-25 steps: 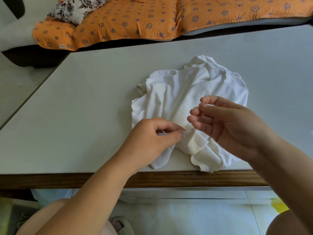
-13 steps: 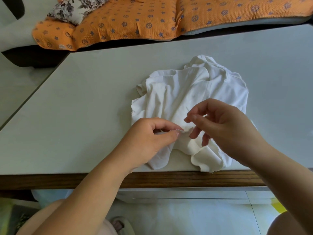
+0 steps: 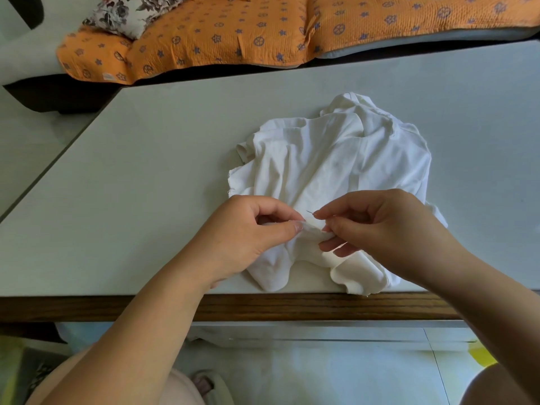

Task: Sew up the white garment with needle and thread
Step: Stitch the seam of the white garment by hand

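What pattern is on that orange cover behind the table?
Small blue-purple stars and wheel shapes on the orange cover, clearest in the head view.

Bright, even daylight across the pale grey flat tabletop (image 3: pixel 146 185), soft shadows beside the crumpled white cloth garment (image 3: pixel 336 171) at its middle, crisp focus there, wide-angle bowing of the tabletop's far edge, dim shade beneath its near wooden rim (image 3: pixel 292 306).

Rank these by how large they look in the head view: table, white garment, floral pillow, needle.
1. table
2. garment
3. pillow, farther off and cut by the frame's top edge, so its true size is unsure
4. needle, only a short tip showing past the right hand
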